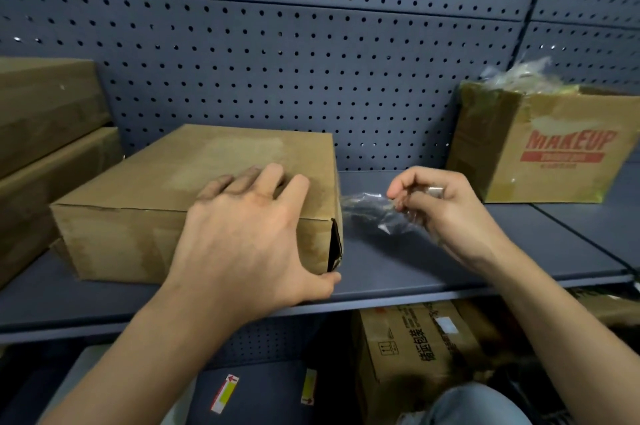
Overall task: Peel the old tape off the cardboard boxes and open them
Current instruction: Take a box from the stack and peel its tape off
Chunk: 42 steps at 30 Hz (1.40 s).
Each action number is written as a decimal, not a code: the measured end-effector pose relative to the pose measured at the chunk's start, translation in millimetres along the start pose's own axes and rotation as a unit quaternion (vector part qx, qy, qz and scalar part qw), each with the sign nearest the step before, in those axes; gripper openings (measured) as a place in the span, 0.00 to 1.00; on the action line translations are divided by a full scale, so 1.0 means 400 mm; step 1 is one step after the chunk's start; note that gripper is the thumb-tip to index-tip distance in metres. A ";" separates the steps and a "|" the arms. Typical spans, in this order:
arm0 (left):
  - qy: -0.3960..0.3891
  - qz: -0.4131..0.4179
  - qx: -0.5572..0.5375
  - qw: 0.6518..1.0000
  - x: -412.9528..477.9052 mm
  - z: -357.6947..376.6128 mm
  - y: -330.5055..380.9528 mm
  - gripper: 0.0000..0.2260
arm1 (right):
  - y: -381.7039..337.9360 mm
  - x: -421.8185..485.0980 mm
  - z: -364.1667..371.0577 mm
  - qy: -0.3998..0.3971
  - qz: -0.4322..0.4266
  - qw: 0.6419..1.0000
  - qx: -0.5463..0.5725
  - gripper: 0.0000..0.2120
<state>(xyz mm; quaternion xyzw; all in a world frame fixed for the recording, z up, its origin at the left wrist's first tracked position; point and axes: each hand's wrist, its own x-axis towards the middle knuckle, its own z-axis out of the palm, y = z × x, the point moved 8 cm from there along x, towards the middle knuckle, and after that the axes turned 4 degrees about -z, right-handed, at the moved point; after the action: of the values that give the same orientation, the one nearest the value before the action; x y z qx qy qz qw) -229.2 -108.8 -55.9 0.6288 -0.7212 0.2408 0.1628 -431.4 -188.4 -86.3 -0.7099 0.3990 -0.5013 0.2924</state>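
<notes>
In the head view, the left hand (249,227) lies spread on the cardboard box (194,196) on the shelf (450,262), fingers straight, pressing it. The right hand (446,206) pinches a clear tape strip (374,211) beside the box. The crumpled tape may stick to the fingers, and the box could slide if the pressing weakens.
</notes>
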 end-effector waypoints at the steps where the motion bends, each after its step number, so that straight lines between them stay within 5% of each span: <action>1: 0.001 0.001 -0.002 1.000 0.000 0.000 0.000 0.38 | -0.002 -0.001 0.010 -0.018 0.009 0.999 0.029 0.10; 4: 0.000 0.002 -0.007 1.000 0.001 0.000 -0.001 0.38 | 0.002 -0.017 0.053 -0.106 0.062 0.983 0.137 0.14; 6: 0.001 0.003 -0.008 1.000 0.002 0.000 0.001 0.38 | -0.003 -0.026 0.064 -0.120 0.046 0.991 0.049 0.08; 10: -0.002 0.004 -0.017 1.000 0.001 0.000 -0.003 0.39 | 0.001 -0.018 0.078 -0.053 0.001 0.995 -0.090 0.16; 18: -0.028 0.016 -0.023 0.999 -0.006 0.001 -0.015 0.40 | 0.036 0.029 0.049 0.018 0.036 0.997 -0.068 0.18; 23: -0.024 0.026 -0.047 0.998 -0.016 -0.007 -0.015 0.41 | 0.083 0.061 -0.020 0.132 0.094 0.985 -0.062 0.12; 26: -0.020 0.053 -0.052 0.997 -0.026 -0.017 -0.027 0.44 | 0.098 0.063 -0.020 0.165 0.138 0.973 0.080 0.10; 30: -0.022 0.071 -0.044 0.996 -0.040 -0.030 -0.045 0.46 | 0.066 0.059 0.037 0.111 0.174 0.919 0.337 0.16; 35: -0.028 0.086 -0.043 0.995 -0.052 -0.033 -0.049 0.47 | 0.038 0.040 0.092 0.087 0.180 0.889 0.412 0.13; 40: -0.044 0.093 -0.049 0.993 -0.058 -0.034 -0.062 0.48 | 0.006 0.054 0.110 0.021 0.157 0.944 0.290 0.04; 42: -0.048 0.094 -0.047 0.993 -0.059 -0.039 -0.067 0.48 | 0.009 0.059 0.112 -0.015 0.126 0.978 0.165 0.10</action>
<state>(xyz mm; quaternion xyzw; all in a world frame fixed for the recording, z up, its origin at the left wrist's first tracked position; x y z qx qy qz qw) -200.3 -83.0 -51.9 0.5603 -0.7948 0.1908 0.1341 -385.9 -210.0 -92.4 -0.6039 0.3926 -0.5083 0.4720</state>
